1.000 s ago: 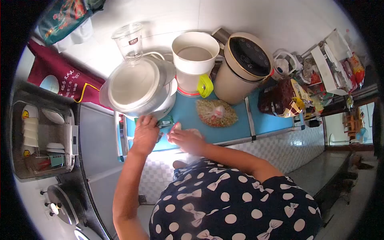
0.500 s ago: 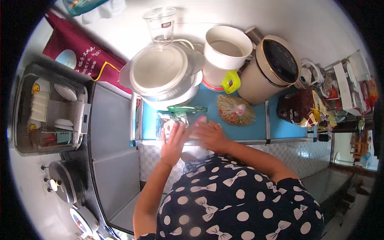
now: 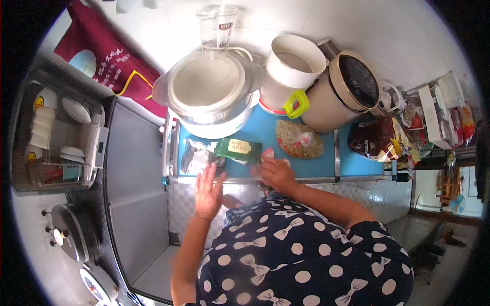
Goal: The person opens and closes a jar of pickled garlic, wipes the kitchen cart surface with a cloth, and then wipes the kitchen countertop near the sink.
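Note:
My left hand (image 3: 208, 193) is open, its fingers apart and a little blurred, at the front edge of the blue surface (image 3: 316, 167). Just beyond its fingertips lies a silver foil packet (image 3: 196, 157), beside a green packet (image 3: 239, 150) with a pale label. My right hand (image 3: 278, 176) is closed around a small pink and white packet (image 3: 268, 153), partly hidden by the fingers. A tied clear bag of mixed grains or beans (image 3: 300, 140) rests behind and to the right of that hand.
Behind the packets stand a lidded steamer (image 3: 209, 86), a white container (image 3: 293, 61) with a green handle and a beige appliance (image 3: 337, 97). A dark red bag (image 3: 375, 137) is at the right, a dish rack (image 3: 64, 137) at the left.
The view has shifted. My left hand has drawn back from the packets and opened. The green packet now lies flat with its label showing, and the silver packet is uncovered.

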`<control>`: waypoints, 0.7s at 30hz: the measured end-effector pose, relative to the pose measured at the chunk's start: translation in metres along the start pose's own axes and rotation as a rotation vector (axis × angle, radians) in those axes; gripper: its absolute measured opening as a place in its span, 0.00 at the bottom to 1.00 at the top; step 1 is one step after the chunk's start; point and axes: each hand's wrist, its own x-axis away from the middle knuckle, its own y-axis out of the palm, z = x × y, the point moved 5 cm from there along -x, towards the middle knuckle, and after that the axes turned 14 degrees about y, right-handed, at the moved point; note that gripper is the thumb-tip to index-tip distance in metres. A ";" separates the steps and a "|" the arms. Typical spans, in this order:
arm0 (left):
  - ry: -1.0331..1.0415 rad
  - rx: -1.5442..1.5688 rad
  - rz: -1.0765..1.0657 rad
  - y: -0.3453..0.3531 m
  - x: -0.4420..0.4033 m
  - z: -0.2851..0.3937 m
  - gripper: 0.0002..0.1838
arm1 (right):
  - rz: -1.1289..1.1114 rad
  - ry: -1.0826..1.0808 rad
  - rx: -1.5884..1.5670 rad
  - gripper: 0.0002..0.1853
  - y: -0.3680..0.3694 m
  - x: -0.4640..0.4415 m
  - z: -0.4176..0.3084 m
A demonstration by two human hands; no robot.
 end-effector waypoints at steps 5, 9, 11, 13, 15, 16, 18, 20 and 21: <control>0.060 0.169 0.094 -0.015 0.023 0.020 0.19 | -0.011 -0.002 -0.009 0.12 -0.012 0.006 -0.005; 0.033 0.205 0.142 -0.014 0.052 0.012 0.17 | -0.079 0.035 -0.133 0.08 -0.031 0.029 0.009; 0.029 0.240 0.158 -0.013 0.060 0.005 0.16 | -0.115 0.249 -0.273 0.08 -0.037 0.041 0.027; 0.031 0.311 0.198 -0.011 0.061 0.004 0.15 | -0.211 0.687 -0.478 0.08 -0.029 0.062 0.053; 0.022 0.376 0.214 0.000 0.063 0.006 0.17 | -0.042 0.804 -0.523 0.12 -0.032 0.078 0.060; 0.017 0.415 0.183 0.003 0.061 0.009 0.17 | 0.020 0.799 -0.439 0.12 -0.033 0.083 0.064; 0.057 0.453 0.139 0.007 0.052 0.016 0.18 | 0.137 0.718 -0.288 0.12 -0.038 0.090 0.062; 0.073 0.490 0.121 0.017 0.044 0.024 0.18 | 0.250 0.555 -0.165 0.12 -0.039 0.088 0.050; 0.076 0.500 0.112 0.021 0.041 0.029 0.18 | 0.255 0.594 -0.142 0.12 -0.034 0.089 0.052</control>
